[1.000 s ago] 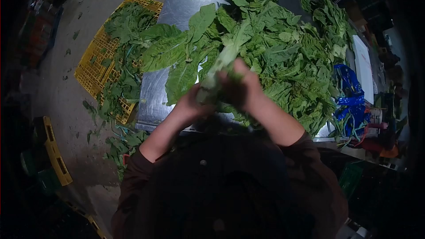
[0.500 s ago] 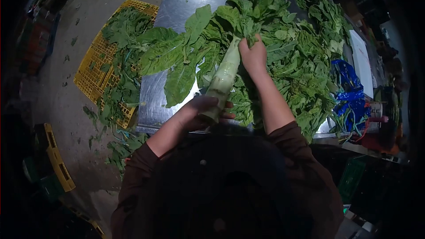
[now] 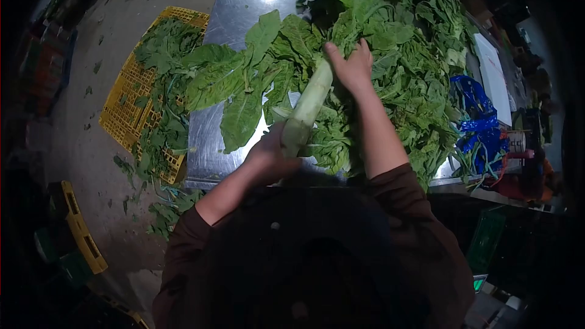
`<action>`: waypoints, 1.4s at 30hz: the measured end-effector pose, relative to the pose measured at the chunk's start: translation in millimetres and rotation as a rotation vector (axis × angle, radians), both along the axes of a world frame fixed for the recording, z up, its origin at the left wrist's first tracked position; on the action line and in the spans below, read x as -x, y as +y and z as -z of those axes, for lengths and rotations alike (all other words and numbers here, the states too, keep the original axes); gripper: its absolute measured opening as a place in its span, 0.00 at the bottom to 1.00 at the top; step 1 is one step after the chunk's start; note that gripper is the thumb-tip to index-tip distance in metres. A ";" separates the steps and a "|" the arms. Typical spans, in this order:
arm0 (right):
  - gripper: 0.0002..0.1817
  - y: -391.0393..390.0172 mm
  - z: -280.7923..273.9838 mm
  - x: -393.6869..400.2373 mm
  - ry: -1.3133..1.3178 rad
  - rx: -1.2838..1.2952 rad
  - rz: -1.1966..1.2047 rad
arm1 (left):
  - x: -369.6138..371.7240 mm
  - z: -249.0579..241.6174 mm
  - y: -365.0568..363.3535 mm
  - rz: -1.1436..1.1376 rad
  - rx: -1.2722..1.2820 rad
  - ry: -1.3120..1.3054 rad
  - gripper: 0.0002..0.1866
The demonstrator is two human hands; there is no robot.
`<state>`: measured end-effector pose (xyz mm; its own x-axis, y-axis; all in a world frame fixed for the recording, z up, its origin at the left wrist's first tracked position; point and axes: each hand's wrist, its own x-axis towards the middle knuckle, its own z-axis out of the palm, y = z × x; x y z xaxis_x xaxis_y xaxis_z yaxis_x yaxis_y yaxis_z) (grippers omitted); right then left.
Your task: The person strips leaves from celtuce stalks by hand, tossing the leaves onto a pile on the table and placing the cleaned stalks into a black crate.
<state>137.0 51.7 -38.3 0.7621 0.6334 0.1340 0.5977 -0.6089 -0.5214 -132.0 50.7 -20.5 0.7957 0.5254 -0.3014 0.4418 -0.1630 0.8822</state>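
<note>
A thick pale green stalk [image 3: 314, 94] with a leafy top lies slanted above the metal table [image 3: 204, 128]. Around its lower end wraps my left hand [image 3: 271, 155], slightly blurred. My right hand [image 3: 355, 67] is at the leafy top, thumb and fingers apart against the leaves [image 3: 347, 30]; whether it grips any of them cannot be made out. Large loose leaves [image 3: 241, 113] spread to the left of the stalk. A big heap of leafy greens [image 3: 414, 97] covers the table on the right.
Yellow crates [image 3: 125, 109] strewn with leaves stand left of the table. Another yellow crate edge [image 3: 82, 225] is at the lower left. Blue plastic bags [image 3: 478, 122] and a white board [image 3: 493, 79] lie at the right edge. Leaves litter the floor.
The stalk has turned slightly, and its leafy top has shifted up and right. My right hand's fingers have spread from their closed hold. My left hand has moved a little left.
</note>
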 end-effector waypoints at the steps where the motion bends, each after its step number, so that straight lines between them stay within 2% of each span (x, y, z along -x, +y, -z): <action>1: 0.52 -0.1 -6.2 13.6 -0.023 0.031 0.035 | -0.8 -1.9 -0.1 0.027 -0.106 0.100 0.43; 2: 0.53 0.3 3.5 14.1 -0.060 0.022 0.045 | -0.5 -2.8 -1.3 0.056 -0.210 0.202 0.44; 3: 0.53 -0.1 7.4 15.0 -0.058 0.021 0.055 | 1.7 3.4 -3.1 0.066 -0.211 0.203 0.44; 5: 0.50 -1.5 13.3 15.4 -0.050 -0.069 0.123 | 5.6 22.0 -7.2 0.031 -0.525 0.115 0.45; 6: 0.50 -1.7 17.5 15.5 -0.051 -0.071 0.132 | 5.6 26.8 -10.2 0.039 -0.528 0.112 0.45; 8: 0.43 -2.4 28.3 16.5 -0.063 -0.252 0.160 | 4.7 30.6 -15.0 0.052 -0.667 0.146 0.45; 9: 0.43 -2.4 33.1 16.3 -0.066 -0.255 0.166 | 5.0 33.0 -16.0 0.057 -0.670 0.142 0.45; 12: 0.33 -3.2 40.9 20.3 -0.140 -0.438 0.088 | 6.1 33.6 -15.9 0.103 -0.756 0.124 0.46; 14: 0.33 -4.8 44.5 17.5 -0.177 -0.456 0.061 | 4.9 26.5 -14.6 0.122 -0.720 0.222 0.47; 16: 0.33 -6.2 46.7 15.7 -0.211 -0.474 0.032 | 5.6 30.5 -14.6 0.128 -0.734 0.208 0.47; 18: 0.30 -9.0 47.7 14.0 -0.417 -0.468 -0.070 | 5.4 32.2 -13.2 0.135 -0.748 0.195 0.47; 19: 0.30 -9.8 45.1 16.0 -0.418 -0.468 -0.065 | 4.6 30.3 -12.3 0.134 -0.727 0.223 0.46; 21: 0.28 -12.1 42.4 24.4 -0.269 -0.502 -0.229 | 4.7 29.6 -12.4 0.142 -0.704 0.253 0.46; 23: 0.26 -17.0 29.3 39.0 -0.314 -0.509 -0.291 | 3.7 29.9 -11.4 0.124 -0.723 0.241 0.44; 25: 0.25 -23.1 16.4 66.7 0.111 -0.431 -0.420 | 3.1 30.9 -12.0 0.107 -0.751 0.248 0.41; 27: 0.22 -32.3 -0.6 94.5 0.128 -0.469 -0.804 | 4.4 42.2 -8.3 0.088 -0.776 0.253 0.38; 28: 0.22 -34.9 -10.0 102.6 0.129 -0.469 -0.801 | 8.9 59.0 -1.4 0.051 -0.925 0.091 0.37; 29: 0.22 -36.5 -19.3 109.1 0.215 -0.425 -0.898 | 8.4 58.1 2.9 0.014 -1.070 -0.076 0.35; 30: 0.21 -37.1 -25.8 112.6 0.301 -0.379 -0.995 | 10.6 55.0 1.4 0.015 -1.071 -0.076 0.35; 31: 0.24 -32.6 -29.8 103.6 0.167 -0.414 -1.021 | 8.7 31.3 -2.5 0.093 -0.900 0.225 0.35; 32: 0.25 -28.5 -36.8 92.7 0.126 -0.365 -0.804 | 8.1 18.3 -4.4 0.168 -0.714 0.515 0.35; 33: 0.26 -24.7 -42.5 78.4 0.083 -0.315 -0.586 | 9.9 21.8 -4.5 0.168 -0.714 0.513 0.35; 35: 0.27 -18.6 -39.7 28.4 -0.257 -0.283 -0.283 | 13.8 33.9 -6.5 0.008 -1.154 0.081 0.38; 37: 0.27 -26.6 -34.8 -11.8 -0.481 -0.078 0.060 | 14.0 36.9 -9.6 -0.006 -1.148 0.068 0.38; 40: 0.30 -30.0 -15.7 -47.7 -0.340 0.064 0.301 | 11.2 40.1 -12.7 -0.017 -1.161 0.030 0.38; 42: 0.29 -23.2 -7.5 -46.4 -0.323 0.063 0.222 | 9.0 40.6 -12.5 -0.012 -1.191 0.002 0.38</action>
